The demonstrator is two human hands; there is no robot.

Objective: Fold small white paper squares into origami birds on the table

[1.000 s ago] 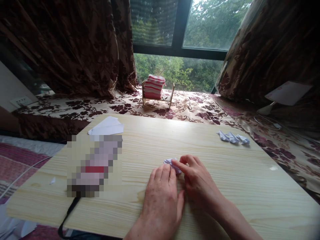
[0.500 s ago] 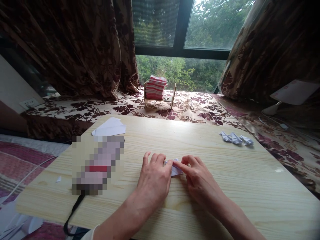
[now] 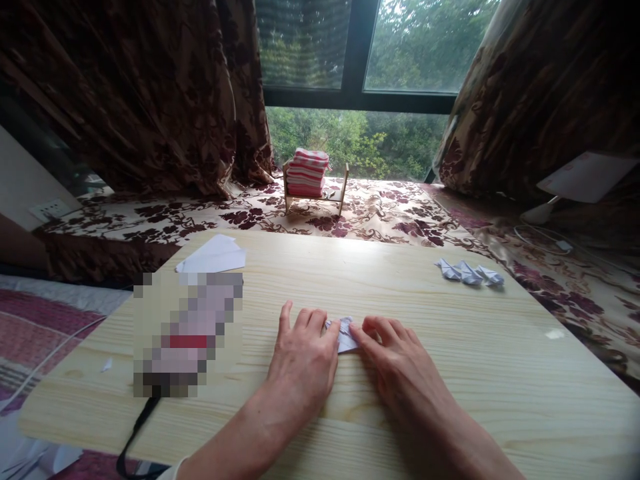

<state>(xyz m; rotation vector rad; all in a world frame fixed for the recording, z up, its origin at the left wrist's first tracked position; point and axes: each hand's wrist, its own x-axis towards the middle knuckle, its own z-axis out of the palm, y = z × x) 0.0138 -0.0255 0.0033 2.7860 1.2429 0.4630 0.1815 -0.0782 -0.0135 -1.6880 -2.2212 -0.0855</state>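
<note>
A small piece of folded white paper [image 3: 346,343] lies on the pale wooden table [image 3: 450,413], between my two hands. My left hand [image 3: 305,353] rests on its left side, thumb and fingers pressing the paper against the tabletop. From the right, my right hand [image 3: 403,357] has its thumb and forefinger at the paper's edge, the other fingers curled in. Part of the paper is hidden under my left fingers. Further back on the right stand several small folded paper pieces [image 3: 470,273] in a row.
White paper sheets [image 3: 213,255] lie at the table's back left. A blurred-out pinkish object [image 3: 193,333] with a black strap [image 3: 137,433] is on the left, near a paper scrap [image 3: 107,365]. Behind the table, a small rack [image 3: 316,197] holds striped folded cloths [image 3: 307,173].
My right forefinger has drawn back slightly from across the paper to its right edge, so more of the folded paper shows. My left hand keeps its hold. The whole view has shifted slightly.
</note>
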